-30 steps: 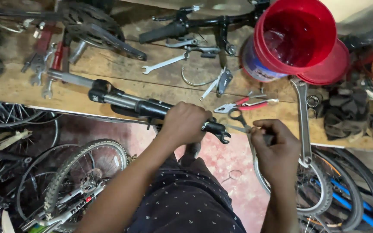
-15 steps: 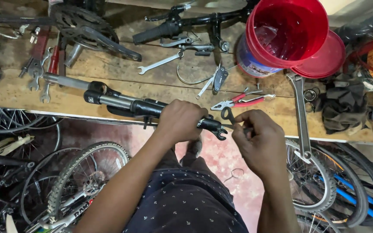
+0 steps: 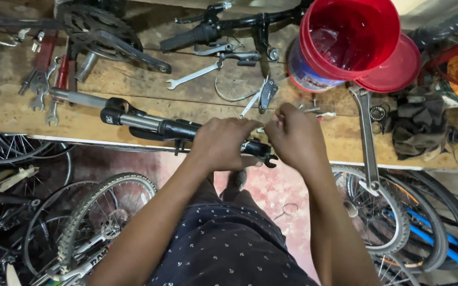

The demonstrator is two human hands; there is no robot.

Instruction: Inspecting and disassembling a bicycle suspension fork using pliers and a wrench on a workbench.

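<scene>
A black bicycle suspension fork (image 3: 149, 124) with a silver steerer tube lies along the front edge of the wooden bench (image 3: 17, 114). My left hand (image 3: 222, 143) is wrapped around its lower leg. My right hand (image 3: 292, 139) sits just beyond it, above the fork's end (image 3: 267, 157), fingers pinched on a small thin metal piece (image 3: 280, 113) that pokes out above them. What that piece is I cannot tell. The two hands almost touch.
A red bucket (image 3: 345, 37) and red lid (image 3: 396, 66) stand at the back right, with a large adjustable wrench (image 3: 366, 132) below them. A crankset (image 3: 107, 34), handlebar (image 3: 213, 29), spanner (image 3: 192, 77) and brake caliper (image 3: 266, 95) lie on the bench. Wheels (image 3: 102, 212) crowd the floor.
My right hand has moved left and up from the bench edge to the fork's end, now covering the red-handled pliers seen earlier. My left hand keeps its grip on the fork.
</scene>
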